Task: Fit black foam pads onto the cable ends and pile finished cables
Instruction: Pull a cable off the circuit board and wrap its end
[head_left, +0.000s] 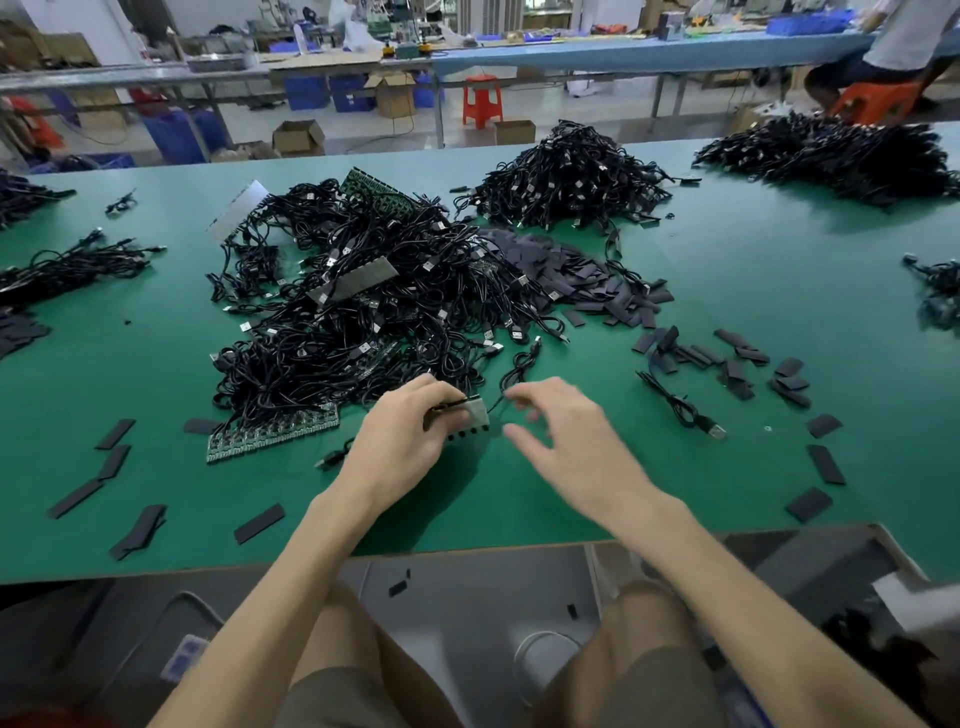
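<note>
Legible text, labels, brands, numbers, signs: none can be read

- Pale tags on the plugs in the cable pile (363, 322): too small to read
- Green circuit strip (270, 439) at the pile's near edge: printing blurred, unreadable
- Grey strip (470, 415) near the table's front edge: row of dark dots, no characters made out
- Cardboard boxes (298, 136) on the floor beyond the table: any markings too distant to tell
</note>
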